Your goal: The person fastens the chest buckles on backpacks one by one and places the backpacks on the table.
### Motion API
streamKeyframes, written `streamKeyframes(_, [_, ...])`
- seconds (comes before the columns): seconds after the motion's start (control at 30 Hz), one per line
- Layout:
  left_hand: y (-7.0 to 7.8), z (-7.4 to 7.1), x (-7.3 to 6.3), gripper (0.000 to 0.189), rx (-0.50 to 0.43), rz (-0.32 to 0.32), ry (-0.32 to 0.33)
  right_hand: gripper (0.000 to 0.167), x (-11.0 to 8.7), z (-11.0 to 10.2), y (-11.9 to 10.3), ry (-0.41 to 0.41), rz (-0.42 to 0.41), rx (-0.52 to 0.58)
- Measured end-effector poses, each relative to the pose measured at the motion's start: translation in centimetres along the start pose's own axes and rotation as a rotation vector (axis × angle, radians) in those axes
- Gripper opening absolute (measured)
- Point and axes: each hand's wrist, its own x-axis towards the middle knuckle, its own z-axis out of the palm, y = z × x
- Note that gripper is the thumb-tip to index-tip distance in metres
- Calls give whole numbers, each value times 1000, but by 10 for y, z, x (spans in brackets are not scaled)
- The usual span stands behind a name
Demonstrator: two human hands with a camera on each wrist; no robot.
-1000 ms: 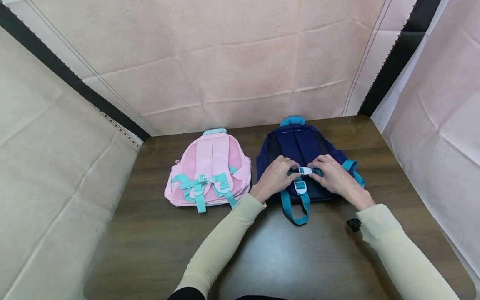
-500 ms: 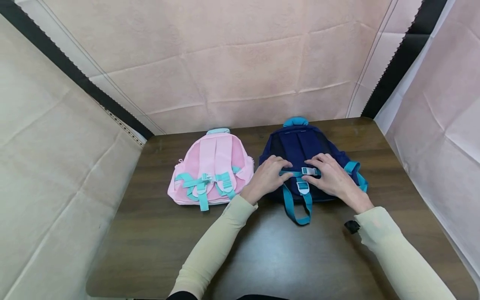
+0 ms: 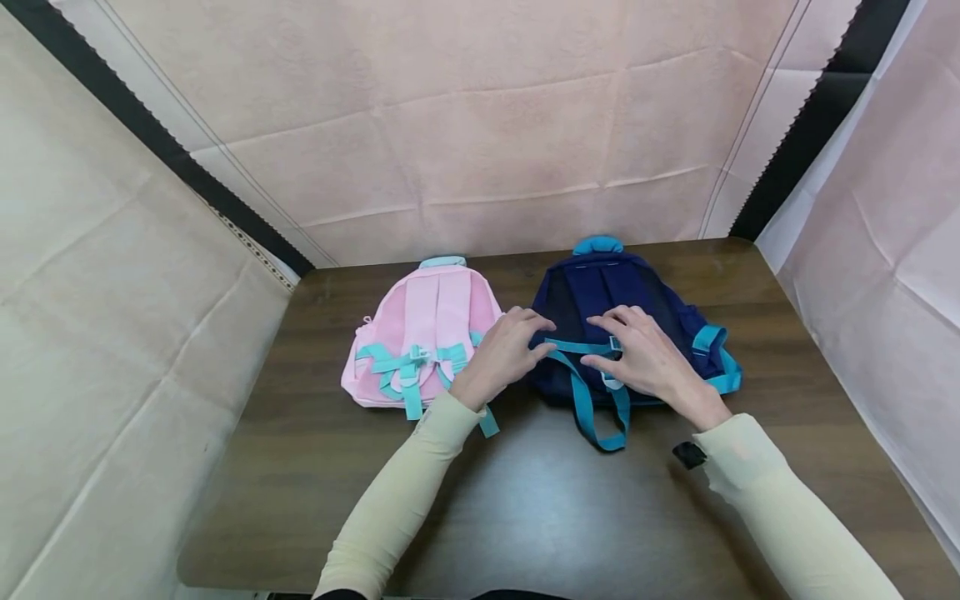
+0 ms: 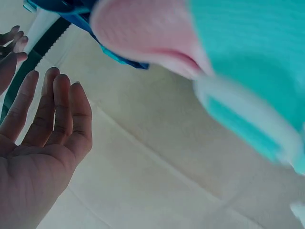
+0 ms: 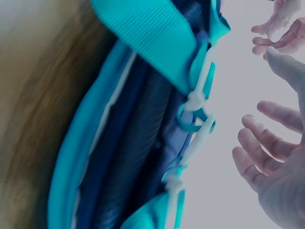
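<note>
A navy backpack point(image 3: 592, 287) with teal straps lies back-side up at the right rear of the table. Across its lower part runs a teal strap point(image 3: 577, 347) with a white buckle, partly hidden by the right hand. My right hand point(image 3: 648, 358) hovers over this backpack, fingers spread and slightly bent; the right wrist view shows nothing between its fingers point(image 5: 264, 164). Close to the navy bag's left edge is my left hand point(image 3: 501, 354), its fingers point(image 4: 52, 109) loosely bent around nothing in the left wrist view. It partly covers a pink backpack point(image 3: 397, 325).
Teal straps with a pale buckle point(image 3: 417, 355) cross the pink backpack. Another teal strap loop point(image 3: 727, 367) sticks out at the navy bag's right side. Pale fabric walls point(image 3: 525, 125) stand behind and beside the brown wooden table point(image 3: 540, 517).
Both hands have come away from the white buckle they were holding on the navy backpack. My left hand has moved left, towards the pink backpack; the right has shifted slightly left.
</note>
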Motion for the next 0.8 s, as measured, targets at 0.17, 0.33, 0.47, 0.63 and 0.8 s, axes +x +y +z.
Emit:
streamKeyframes(0.17, [-15, -11, -12, 34, 1, -20, 23, 64, 9, 4, -14, -11, -22, 15])
streamKeyframes(0.33, [-33, -20, -27, 34, 5, -48, 54, 67, 19, 10, -31, -55, -3, 76])
streamKeyframes(0.47, [-47, -27, -38, 34, 28, -72, 78, 65, 28, 15, -42, -79, -13, 95])
streamKeyframes(0.63, [-67, -38, -54, 35, 30, -140, 85, 61, 40, 24, -57, -95, -57, 119])
streamKeyframes(0.8, [-86, -48, -68, 37, 50, -169, 93, 55, 53, 33, -71, -103, -94, 132])
